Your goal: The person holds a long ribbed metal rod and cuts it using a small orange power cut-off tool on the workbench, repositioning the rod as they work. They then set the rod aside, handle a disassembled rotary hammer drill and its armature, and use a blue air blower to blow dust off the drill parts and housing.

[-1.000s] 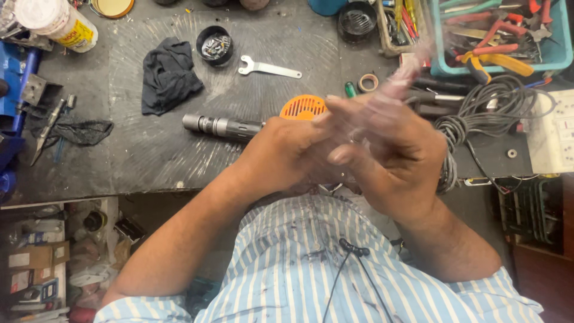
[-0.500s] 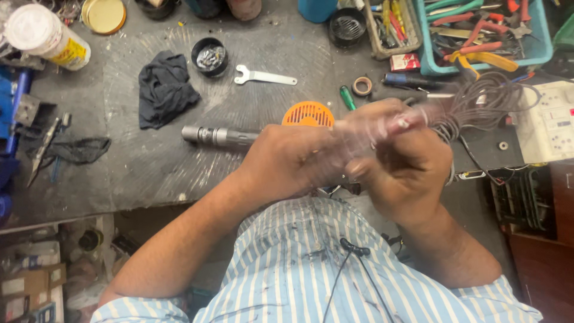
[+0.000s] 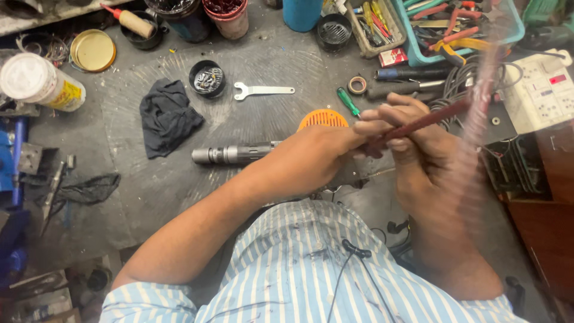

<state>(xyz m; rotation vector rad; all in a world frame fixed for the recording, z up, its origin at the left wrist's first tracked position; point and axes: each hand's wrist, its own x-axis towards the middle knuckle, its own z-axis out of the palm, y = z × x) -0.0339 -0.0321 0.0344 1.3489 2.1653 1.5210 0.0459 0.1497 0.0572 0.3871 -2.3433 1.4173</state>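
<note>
Over the grey workbench [image 3: 179, 197], the left hand [image 3: 314, 161] and right hand [image 3: 412, 149] meet, fingers closed on a thin dark-red rod [image 3: 427, 119] slanting up right; a white round bottle with yellow label [image 3: 39, 84] lies far left, a small red-white box [image 3: 393, 57] beside the teal tray [image 3: 418, 57]

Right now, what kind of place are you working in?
Most likely a small repair workshop: a grimy bench with a spanner, a tray of pliers and screwdrivers, and a metal shaft.

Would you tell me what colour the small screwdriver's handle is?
Green; the screwdriver shows best in the head view.
</note>
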